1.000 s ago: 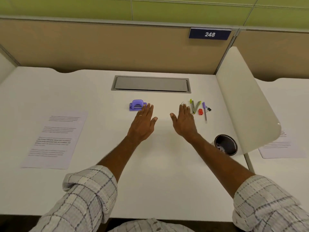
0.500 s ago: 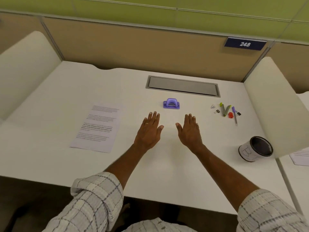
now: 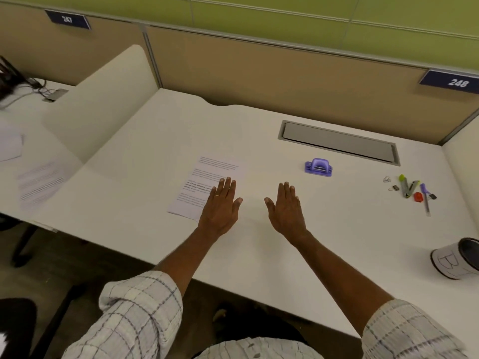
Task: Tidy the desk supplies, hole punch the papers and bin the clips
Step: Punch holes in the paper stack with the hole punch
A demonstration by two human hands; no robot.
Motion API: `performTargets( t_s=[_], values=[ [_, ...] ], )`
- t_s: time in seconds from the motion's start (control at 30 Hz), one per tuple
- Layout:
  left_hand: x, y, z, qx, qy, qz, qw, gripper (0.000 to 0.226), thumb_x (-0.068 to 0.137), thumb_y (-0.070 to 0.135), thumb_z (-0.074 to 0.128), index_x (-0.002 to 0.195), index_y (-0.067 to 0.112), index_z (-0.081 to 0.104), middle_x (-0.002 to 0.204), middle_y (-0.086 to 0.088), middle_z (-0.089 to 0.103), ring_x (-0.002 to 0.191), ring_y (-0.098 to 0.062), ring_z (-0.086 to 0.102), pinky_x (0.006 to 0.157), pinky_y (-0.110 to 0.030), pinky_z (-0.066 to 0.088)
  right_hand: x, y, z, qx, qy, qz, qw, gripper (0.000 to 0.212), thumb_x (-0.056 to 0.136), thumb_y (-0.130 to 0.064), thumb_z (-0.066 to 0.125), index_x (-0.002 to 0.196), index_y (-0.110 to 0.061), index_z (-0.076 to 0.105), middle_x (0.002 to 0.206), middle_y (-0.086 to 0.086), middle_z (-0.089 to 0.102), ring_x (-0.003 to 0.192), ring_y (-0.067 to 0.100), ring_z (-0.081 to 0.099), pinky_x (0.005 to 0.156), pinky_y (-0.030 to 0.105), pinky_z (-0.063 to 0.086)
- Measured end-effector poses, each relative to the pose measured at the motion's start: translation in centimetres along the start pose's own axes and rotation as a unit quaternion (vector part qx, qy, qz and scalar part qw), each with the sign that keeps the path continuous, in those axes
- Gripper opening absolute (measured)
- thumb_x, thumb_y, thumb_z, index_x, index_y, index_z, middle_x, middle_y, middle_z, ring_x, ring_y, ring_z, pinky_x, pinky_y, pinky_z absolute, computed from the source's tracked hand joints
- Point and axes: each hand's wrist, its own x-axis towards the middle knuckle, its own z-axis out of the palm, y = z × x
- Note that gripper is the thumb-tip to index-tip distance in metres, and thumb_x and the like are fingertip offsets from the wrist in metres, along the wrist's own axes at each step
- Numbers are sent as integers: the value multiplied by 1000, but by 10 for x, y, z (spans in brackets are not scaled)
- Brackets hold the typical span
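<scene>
Mostly white desk (image 3: 181,130), tan partition (image 3: 259,73) behind, green wall (image 3: 285,9) above.

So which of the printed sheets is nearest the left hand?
The printed sheet on the person's own desk, partly covered by the left hand; the other sheets lie beyond the divider on the neighbouring desk.
</scene>
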Motion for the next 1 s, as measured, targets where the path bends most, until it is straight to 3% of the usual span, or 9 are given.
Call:
performTargets(
  t_s=[0.43,0.6,1.0],
  values=[
    [-20,-49,2,-14,25,-121,992,67,113,42,29,167,8,8,177,-10,5,165,-26,2,133,-37,-2,35,-47,37,-28,-39,-133,990,70,107,-45,32,159,-4,10,169,15,6,157,30,4,128,44,11],
    [-28,-72,13,-36,23,-153,987,76,110,50,32,168,10,3,177,-10,0,165,-24,-1,127,-30,-10,53,-68,49,-35,-53,-155,986,71,107,-46,32,159,-4,11,168,15,8,157,31,6,127,44,12],
    [-26,-103,40,-56,-26,-133,989,86,107,56,35,165,15,-13,174,-7,-21,163,-25,-19,134,-39,-4,134,-101,74,-119,-82,-165,976,71,107,-45,32,160,-4,8,168,16,4,157,31,3,128,44,10]
  ],
)
